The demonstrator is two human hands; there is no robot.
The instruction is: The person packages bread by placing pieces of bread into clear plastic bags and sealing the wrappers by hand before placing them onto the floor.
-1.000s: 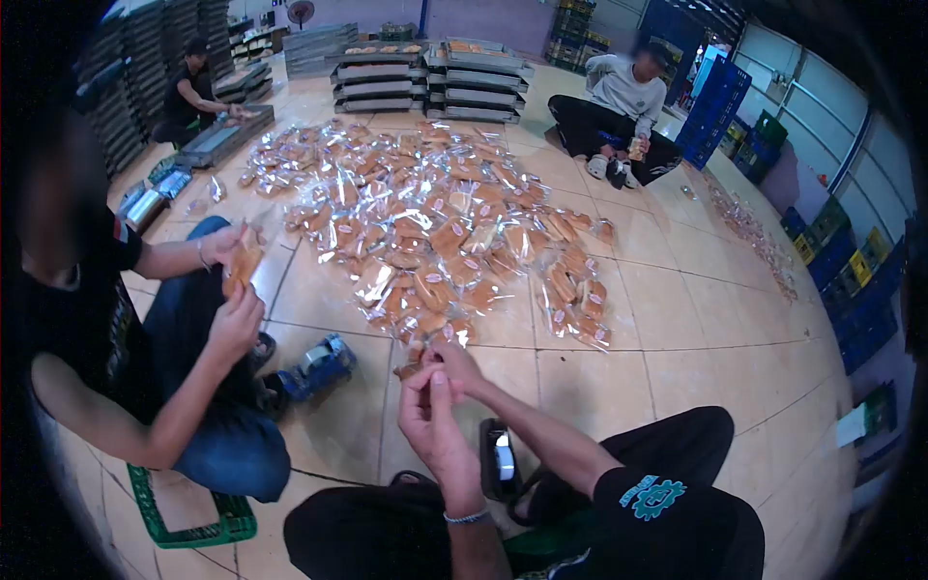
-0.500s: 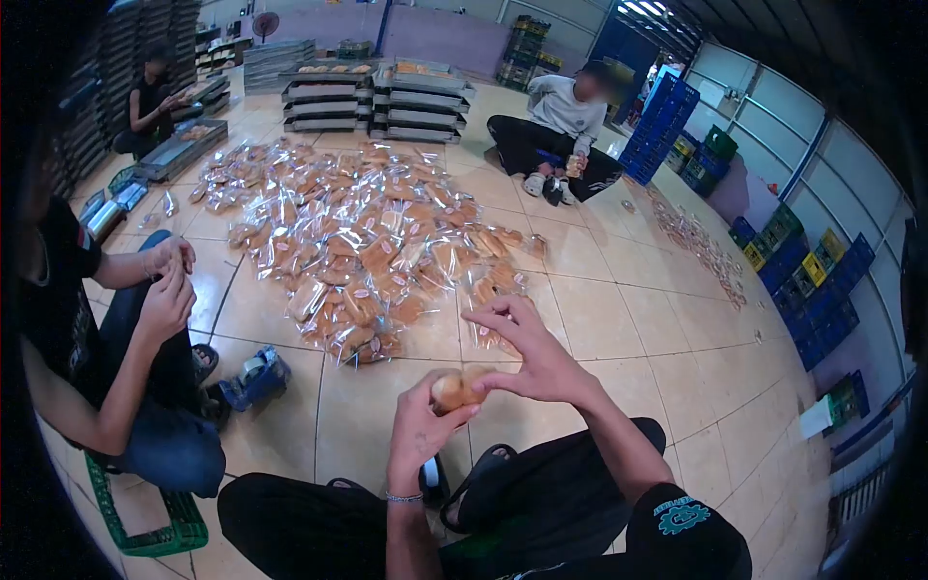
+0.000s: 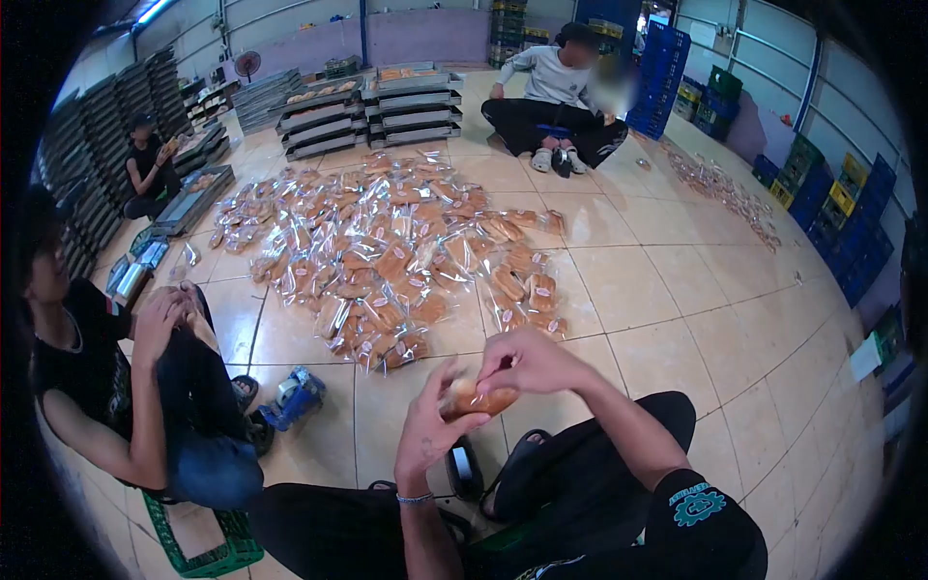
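My left hand (image 3: 433,423) grips a small brown bread roll (image 3: 480,398) from the left, with its fingers and thumb around it. From the right, my right hand (image 3: 541,365) pinches the top of the same roll, thumb and index finger together. Whether a wrapper covers the roll is too blurred to tell. Beyond my hands a wide pile of bread in clear bags (image 3: 387,256) with small red-and-white labels lies on the tiled floor. A dark tape dispenser (image 3: 464,466) stands between my feet, below the roll.
A person (image 3: 106,387) sits close on the left beside a blue tape dispenser (image 3: 292,398) and a green crate (image 3: 242,556). Two more people sit farther back. Stacked metal trays (image 3: 411,106) stand behind the pile; blue crates (image 3: 660,82) line the right.
The roll has come up in my left hand. My right hand has gone from spread fingers to a pinch on it. The person on the left has lowered their hands to the knee.
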